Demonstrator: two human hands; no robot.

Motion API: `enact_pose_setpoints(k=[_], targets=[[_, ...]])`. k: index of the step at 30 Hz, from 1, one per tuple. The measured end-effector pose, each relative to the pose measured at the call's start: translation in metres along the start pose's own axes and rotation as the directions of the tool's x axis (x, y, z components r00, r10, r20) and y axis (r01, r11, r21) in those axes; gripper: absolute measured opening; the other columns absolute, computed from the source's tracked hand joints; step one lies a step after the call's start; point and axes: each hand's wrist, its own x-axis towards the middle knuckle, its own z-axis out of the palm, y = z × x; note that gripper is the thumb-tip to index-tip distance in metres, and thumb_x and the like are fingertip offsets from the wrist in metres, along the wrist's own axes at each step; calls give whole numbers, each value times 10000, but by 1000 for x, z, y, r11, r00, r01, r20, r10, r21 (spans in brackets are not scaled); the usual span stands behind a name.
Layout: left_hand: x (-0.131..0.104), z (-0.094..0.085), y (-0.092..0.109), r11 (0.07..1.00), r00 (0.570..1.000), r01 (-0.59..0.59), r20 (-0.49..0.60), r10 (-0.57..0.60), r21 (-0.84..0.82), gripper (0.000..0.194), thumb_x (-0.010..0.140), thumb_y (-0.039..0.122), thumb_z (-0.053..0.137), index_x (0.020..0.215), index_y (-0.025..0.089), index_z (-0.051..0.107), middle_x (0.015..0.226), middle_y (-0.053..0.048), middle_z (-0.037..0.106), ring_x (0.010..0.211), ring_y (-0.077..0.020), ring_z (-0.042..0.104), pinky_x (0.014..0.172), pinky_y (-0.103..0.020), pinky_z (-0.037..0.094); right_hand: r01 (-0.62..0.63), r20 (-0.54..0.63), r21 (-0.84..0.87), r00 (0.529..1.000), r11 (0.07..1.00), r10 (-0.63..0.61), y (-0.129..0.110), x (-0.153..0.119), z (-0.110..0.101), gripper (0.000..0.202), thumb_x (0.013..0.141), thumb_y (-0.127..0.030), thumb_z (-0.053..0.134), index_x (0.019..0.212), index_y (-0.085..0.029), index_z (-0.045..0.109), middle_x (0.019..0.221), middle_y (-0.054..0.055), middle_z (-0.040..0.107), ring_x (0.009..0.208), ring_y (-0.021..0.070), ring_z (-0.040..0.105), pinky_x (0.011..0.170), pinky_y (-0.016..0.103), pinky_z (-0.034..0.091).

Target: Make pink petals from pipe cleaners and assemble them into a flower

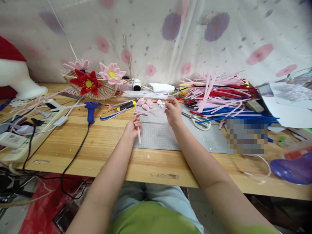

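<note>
A pale pink pipe cleaner [153,111] stretches between my two hands above the grey cutting mat [161,133]. My left hand [134,127] pinches it on the left, and a pink end [139,135] hangs below those fingers. On the other side my right hand [173,111] has its fingers closed around the right part, which looks blurred. Just behind lie several pink fuzzy petals [144,103] and small white pieces [160,103]. Scissors [200,123] with pale handles rest on the mat to the right of my right hand.
A blue glue gun [91,111] stands left, its black cord running off the table edge. Beyond it are a power strip [36,136] and fuzzy flowers [88,83]. Piled pipe cleaners [219,94] fill the back right. A yellow-black cutter [126,105] lies behind my left hand.
</note>
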Motion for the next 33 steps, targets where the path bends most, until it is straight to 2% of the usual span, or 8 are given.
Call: enact_pose_setpoints(k=[4, 8, 10, 13, 19, 24, 29, 33], targets=[[-2, 1, -1, 999, 998, 37, 45, -37, 13, 266, 897, 127, 316, 778, 111, 553, 470, 49, 456, 359, -9, 415, 345, -82, 324, -122, -109, 69, 986, 990, 129, 5, 16, -21, 216, 609, -169, 596, 753, -204, 438, 600, -75, 455, 509, 51, 454, 485, 176, 401], [0, 2, -9, 993, 999, -42, -23, 45, 112, 241, 854, 120, 355, 768, 141, 579, 612, -13, 617, 575, -83, 603, 596, -212, 510, -259, 59, 79, 965, 963, 255, 16, 3, -12, 309, 510, -112, 653, 726, -198, 450, 625, -68, 506, 612, 82, 556, 658, 263, 496], [3, 1, -12, 985, 997, -76, -3, 78, 156, 241, 819, 92, 360, 781, 147, 591, 712, -36, 664, 690, -109, 637, 725, -274, 520, -297, 173, 75, 944, 952, 281, 18, -8, -3, 327, 491, -121, 673, 728, -203, 463, 631, -69, 500, 662, 103, 579, 733, 320, 505], [5, -1, -16, 976, 997, -82, 7, 83, 203, 252, 778, 58, 355, 776, 141, 593, 786, -56, 683, 745, -115, 645, 769, -287, 515, -320, 257, 52, 920, 946, 297, 18, -16, 4, 311, 505, -172, 688, 718, -206, 464, 646, -63, 507, 697, 112, 576, 766, 345, 497], [0, 3, -22, 970, 998, 40, -62, -26, 241, 237, 756, 26, 383, 737, 116, 601, 669, -46, 658, 596, -80, 614, 605, -178, 511, -180, 230, 55, 959, 982, 163, 11, -14, 4, 284, 565, -249, 691, 701, -211, 445, 695, -60, 496, 683, 85, 523, 767, 308, 490], [-5, 9, -25, 940, 995, 90, -69, -71, 328, 240, 777, 46, 386, 702, 104, 607, 575, -40, 614, 520, -72, 586, 521, -147, 495, -69, 372, -76, 923, 995, 93, 6, -17, 9, 225, 578, -254, 688, 672, -196, 493, 675, -45, 502, 651, 88, 495, 685, 279, 479], [-4, 9, -26, 924, 996, 93, -40, -85, 370, 229, 757, 25, 393, 720, 103, 605, 545, -30, 586, 498, -64, 564, 534, -142, 508, 81, 392, -157, 920, 984, -13, -5, -13, 4, 156, 612, -227, 654, 666, -196, 511, 675, -36, 498, 643, 93, 472, 686, 288, 466], [-3, 8, -28, 919, 994, 106, -22, -105, 379, 228, 769, 36, 393, 745, 95, 613, 551, -34, 585, 494, -69, 566, 523, -150, 516, 145, 459, -245, 888, 959, -17, -7, -10, 0, 103, 627, -192, 617, 668, -191, 522, 691, -26, 501, 658, 100, 477, 661, 277, 449]])
